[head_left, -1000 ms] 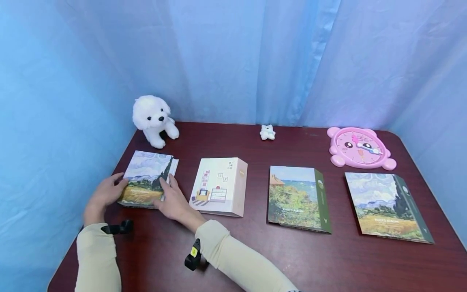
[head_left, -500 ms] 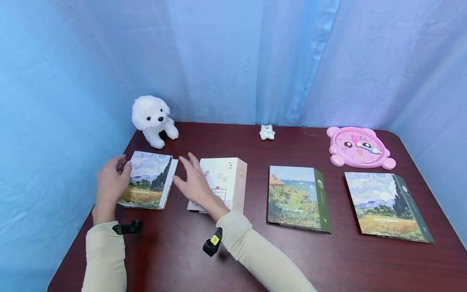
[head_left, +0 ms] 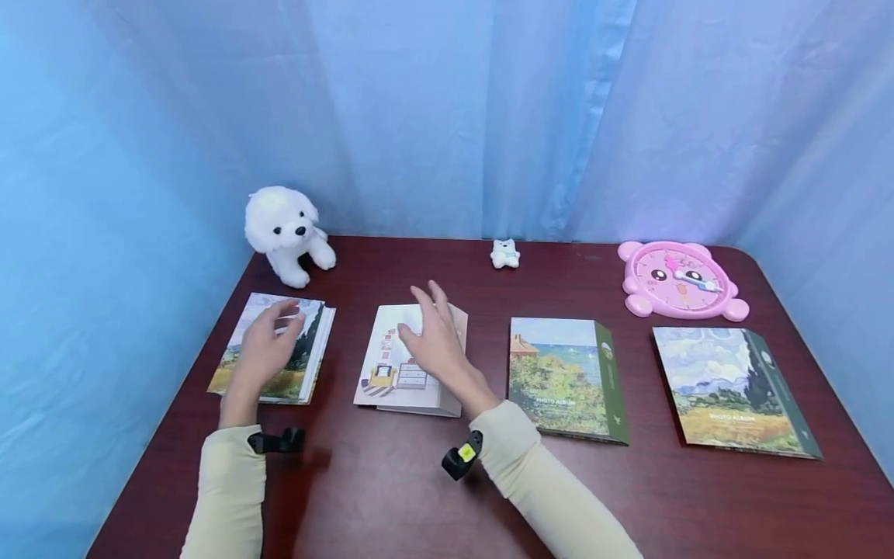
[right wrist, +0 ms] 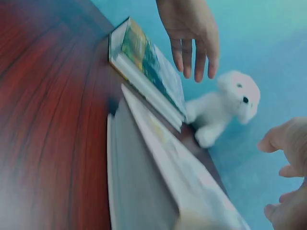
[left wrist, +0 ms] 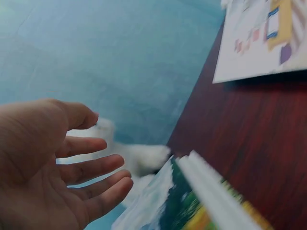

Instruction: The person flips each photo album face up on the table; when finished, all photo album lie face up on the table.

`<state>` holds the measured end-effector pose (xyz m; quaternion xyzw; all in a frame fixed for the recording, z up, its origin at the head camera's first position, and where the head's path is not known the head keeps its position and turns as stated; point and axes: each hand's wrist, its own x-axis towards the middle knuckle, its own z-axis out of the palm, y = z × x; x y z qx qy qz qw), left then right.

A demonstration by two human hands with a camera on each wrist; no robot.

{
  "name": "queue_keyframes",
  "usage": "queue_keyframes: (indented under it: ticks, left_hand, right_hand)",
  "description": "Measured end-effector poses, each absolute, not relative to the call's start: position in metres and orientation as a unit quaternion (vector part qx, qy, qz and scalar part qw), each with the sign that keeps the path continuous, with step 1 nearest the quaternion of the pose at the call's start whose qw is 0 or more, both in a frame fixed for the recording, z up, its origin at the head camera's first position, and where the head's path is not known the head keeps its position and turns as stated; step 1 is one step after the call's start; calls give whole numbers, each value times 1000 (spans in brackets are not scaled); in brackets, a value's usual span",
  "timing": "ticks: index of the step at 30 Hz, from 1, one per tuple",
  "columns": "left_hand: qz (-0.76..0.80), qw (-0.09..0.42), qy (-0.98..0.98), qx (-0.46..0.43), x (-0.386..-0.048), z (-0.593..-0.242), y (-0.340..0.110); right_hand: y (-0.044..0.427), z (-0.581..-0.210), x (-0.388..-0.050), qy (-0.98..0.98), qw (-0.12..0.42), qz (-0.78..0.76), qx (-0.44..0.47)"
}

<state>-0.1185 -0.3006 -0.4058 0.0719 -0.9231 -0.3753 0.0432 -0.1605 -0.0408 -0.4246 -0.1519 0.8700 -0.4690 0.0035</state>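
Note:
My left hand (head_left: 264,347), fingers loosely bent and holding nothing, is over the leftmost landscape-covered album (head_left: 233,353); the left wrist view shows its palm and spread fingers (left wrist: 96,172) above that album (left wrist: 184,206). Over the right part of the white album with furniture drawings (head_left: 412,396), my right hand (head_left: 441,341) hovers with fingers apart and nothing held. In the right wrist view this white album (right wrist: 192,177) has its cover raised at an angle over its pages, and the right hand (right wrist: 290,167) is off to its side.
Toward the right lie an album with a seaside picture (head_left: 559,373) and another landscape album (head_left: 726,388). Along the back are a white plush dog (head_left: 282,233), a small white bear figure (head_left: 505,254) and a pink toy clock (head_left: 680,281). Blue curtains (head_left: 405,116) surround the table (head_left: 363,497).
Both hands have moved to the right, the right hand leaving the leftmost album and coming over the white one. The left hand has moved from the leftmost album's left edge to above it.

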Motion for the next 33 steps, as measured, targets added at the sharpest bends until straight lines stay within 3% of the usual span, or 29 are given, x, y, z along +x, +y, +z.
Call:
queue_keyframes:
  ticks: [5, 11, 21, 33]
  left_hand:
    - [-400, -10, -915, 44, -122, -416, -285]
    - [-387, -57, -920, 16, -126, -431, -259]
    - [-340, -97, -935, 17, -135, -446, -229]
    - [-342, -103, -934, 5, -139, -447, -216]
  right_hand:
    - [-19, -434, -158, 881, 12, -460, -107]
    - [-2, -443, -151, 883, 61, -461, -63]
    - [10, -452, -139, 877, 112, -464, -54]
    - [13, -456, -135, 860, 115, -496, -43]
